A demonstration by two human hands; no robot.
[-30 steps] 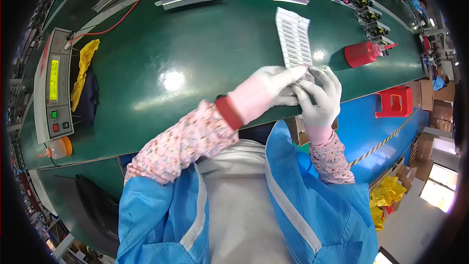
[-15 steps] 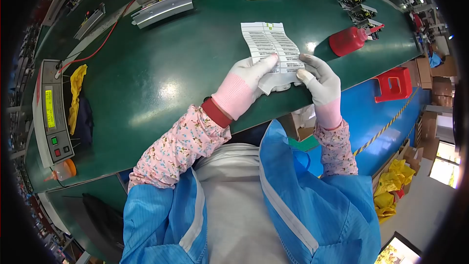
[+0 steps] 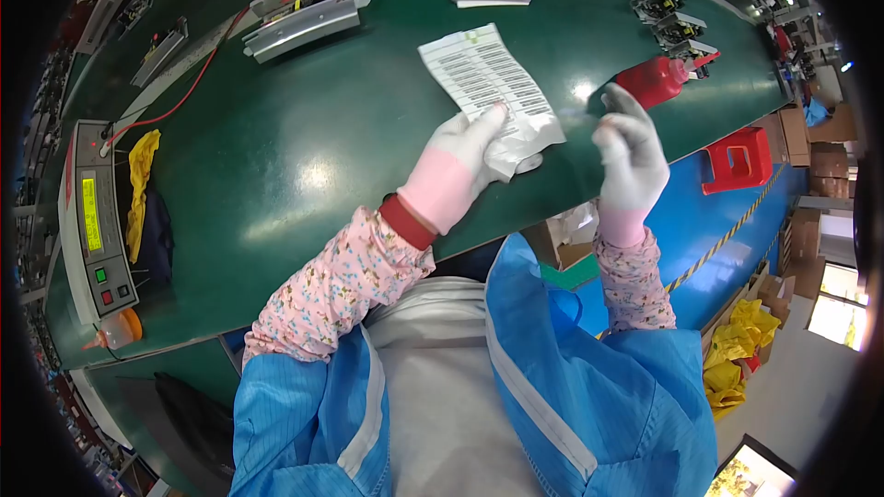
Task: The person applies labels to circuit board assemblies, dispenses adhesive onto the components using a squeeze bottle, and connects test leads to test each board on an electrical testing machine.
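A white sheet of printed labels [image 3: 483,74] is held over the green bench, tilted, with its lower end bent. My left hand [image 3: 470,147], in a white glove with a pink cuff, grips the lower part of the sheet, thumb on top and fingers beneath. My right hand [image 3: 633,152], gloved the same way, is raised to the right of the sheet and apart from it. Its thumb and index fingertips are close together; whether something small is between them is too blurred to tell. Just behind it lies a red bottle [image 3: 652,81] with a pointed nozzle.
A tester [image 3: 95,221] with a lit display stands at the left, beside a yellow cloth [image 3: 140,189]. Metal brackets [image 3: 308,28] and circuit boards [image 3: 658,2] line the bench's back. A red stool [image 3: 739,160] is on the blue floor at right.
My right hand has come off the sheet and moved right, towards the red bottle. The sheet, still in my left hand, has swung so its top points further left.
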